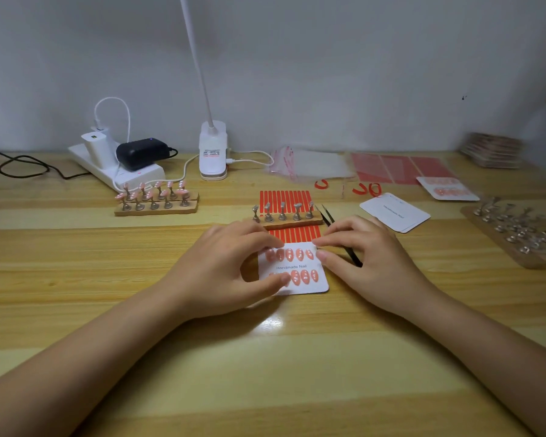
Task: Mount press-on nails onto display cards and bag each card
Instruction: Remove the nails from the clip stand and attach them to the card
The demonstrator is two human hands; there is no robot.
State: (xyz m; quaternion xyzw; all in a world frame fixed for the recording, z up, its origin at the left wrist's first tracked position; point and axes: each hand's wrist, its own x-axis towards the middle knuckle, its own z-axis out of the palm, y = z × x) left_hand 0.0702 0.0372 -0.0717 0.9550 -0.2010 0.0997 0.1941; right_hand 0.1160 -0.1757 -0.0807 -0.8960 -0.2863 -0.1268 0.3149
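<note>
At the far left of the wooden table (76, 263) a black cable (22, 167) runs to a white power strip (117, 170) carrying a white charger (95, 151) and a black adapter (141, 152). Just in front, a wooden stand (156, 200) holds pink nails on metal pegs. Right of it stands a white clip lamp (212, 149). In the middle, the left hand (221, 266) rests its fingers on the left edge of the display card (297, 268), thumb pressing near the lower row; the card lies flat, printed "Handmade Nail", with two rows of pink nails (300, 254) stuck on. Behind it lie orange adhesive strips (286, 200) and a wooden block of bare pegs (284, 214). The right hand (366, 257) touches the card's right edge with its fingertips while black tweezers (328, 219) pass under its fingers; the hands are apart. Farther right lie blank cards (394, 212), clear bags (309, 165), red sheets (397, 168), a filled card (448, 189) and a board of loose pegs (514, 230).
</note>
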